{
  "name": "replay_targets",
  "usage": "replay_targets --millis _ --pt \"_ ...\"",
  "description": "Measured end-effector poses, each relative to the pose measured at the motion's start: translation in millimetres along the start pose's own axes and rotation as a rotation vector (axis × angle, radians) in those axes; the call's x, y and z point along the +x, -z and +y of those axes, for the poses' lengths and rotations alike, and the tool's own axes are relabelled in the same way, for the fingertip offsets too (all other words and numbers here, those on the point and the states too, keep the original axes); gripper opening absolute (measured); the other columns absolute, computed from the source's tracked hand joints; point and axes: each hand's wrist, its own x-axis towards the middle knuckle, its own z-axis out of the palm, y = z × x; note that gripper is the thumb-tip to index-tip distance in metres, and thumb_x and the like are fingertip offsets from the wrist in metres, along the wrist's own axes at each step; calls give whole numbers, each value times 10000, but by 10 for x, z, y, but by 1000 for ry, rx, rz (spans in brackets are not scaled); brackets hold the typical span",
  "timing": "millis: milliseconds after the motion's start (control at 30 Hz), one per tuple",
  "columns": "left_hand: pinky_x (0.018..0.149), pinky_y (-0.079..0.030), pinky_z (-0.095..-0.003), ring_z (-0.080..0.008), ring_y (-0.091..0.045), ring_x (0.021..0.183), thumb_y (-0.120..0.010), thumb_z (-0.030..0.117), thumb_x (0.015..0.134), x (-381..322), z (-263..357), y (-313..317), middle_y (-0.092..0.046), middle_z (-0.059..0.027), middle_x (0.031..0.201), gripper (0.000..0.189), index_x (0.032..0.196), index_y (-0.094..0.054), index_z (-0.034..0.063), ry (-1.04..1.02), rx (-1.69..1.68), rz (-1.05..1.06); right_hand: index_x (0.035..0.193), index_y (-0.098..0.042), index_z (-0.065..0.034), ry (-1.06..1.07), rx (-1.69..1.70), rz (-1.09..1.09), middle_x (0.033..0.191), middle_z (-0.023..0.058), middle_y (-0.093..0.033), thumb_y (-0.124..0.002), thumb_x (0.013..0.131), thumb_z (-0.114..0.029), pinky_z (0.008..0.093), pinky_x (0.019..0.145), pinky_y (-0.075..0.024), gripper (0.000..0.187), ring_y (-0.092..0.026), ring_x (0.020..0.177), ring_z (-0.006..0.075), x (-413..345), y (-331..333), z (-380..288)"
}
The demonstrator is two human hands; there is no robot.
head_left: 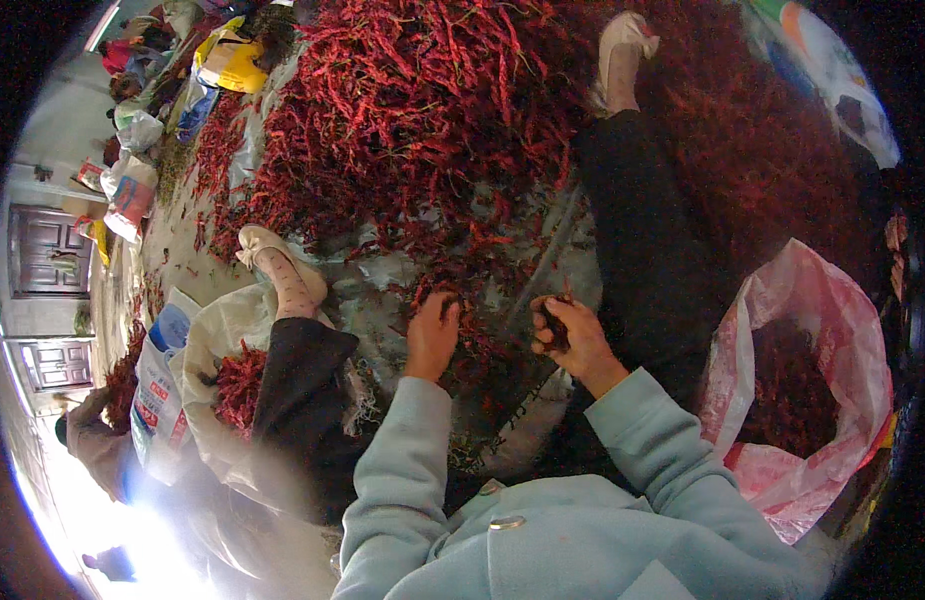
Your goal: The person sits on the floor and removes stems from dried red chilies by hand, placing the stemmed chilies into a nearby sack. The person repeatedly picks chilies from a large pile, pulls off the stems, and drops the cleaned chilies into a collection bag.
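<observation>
A large heap of dried red chili peppers (425, 97) spreads over a plastic sheet in front of me. My left hand (434, 334) is at the near edge of the scattered chilies, fingers curled down at dark red pods; its grip is partly hidden. Apart from it on the right, my right hand (578, 334) is closed around a few dark dried chilies (556, 330). Between and below the hands lie loose chilies and small stem bits (470, 450).
An open white woven sack (229, 315) with red chilies stands at my left leg. An open pink-and-white plastic sack (740, 360) holding dark chilies is at my right. Other people (94, 442) and filled bags (132, 195) are at the left. My legs flank the sheet.
</observation>
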Motion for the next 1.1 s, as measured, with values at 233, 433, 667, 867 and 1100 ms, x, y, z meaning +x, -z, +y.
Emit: replay_targets --millis 233,433,667,867,1100 --pt "691 -441 -378 -289 -519 838 -509 187 804 432 -33 -122 -512 -107 953 305 1087 -457 87 -146 347 -9 869 -547 -23 24 -78 -52 666 56 -517 -443 842 -169 324 497 -419 182 -482 533 140 73 62 78" --pt "649 -445 -338 -210 -529 785 -469 111 816 338 27 212 -532 -71 894 221 1032 -470 63 205 -726 87 918 -524 -47 11 -126 -110 713 62 -551 -455 829 -189 270 480 -456 181 -532 578 140 87 38 103" --pt "649 -448 -336 -204 -523 789 -442 29 755 -81 183 265 -512 -76 882 163 912 -477 48 184 -1649 -51 1016 -497 -11 -32 -148 -271 855 104 -570 -427 845 -149 331 579 -488 231 -574 692 198 40 -28 91" --pt "709 -417 -294 -235 -508 856 -526 109 735 -397 403 -96 -512 -114 920 216 940 -515 44 -183 -369 -183 969 -519 -49 94 -204 -232 934 54 -559 -482 816 -146 322 663 -482 185 -555 821 158 36 21 170" --pt "687 -432 -295 -230 -527 846 -555 184 749 -410 447 -127 -530 -151 925 253 971 -527 64 -174 -304 -262 997 -499 -42 50 -159 -149 895 38 -544 -489 811 -131 290 700 -452 206 -534 807 145 79 33 173"
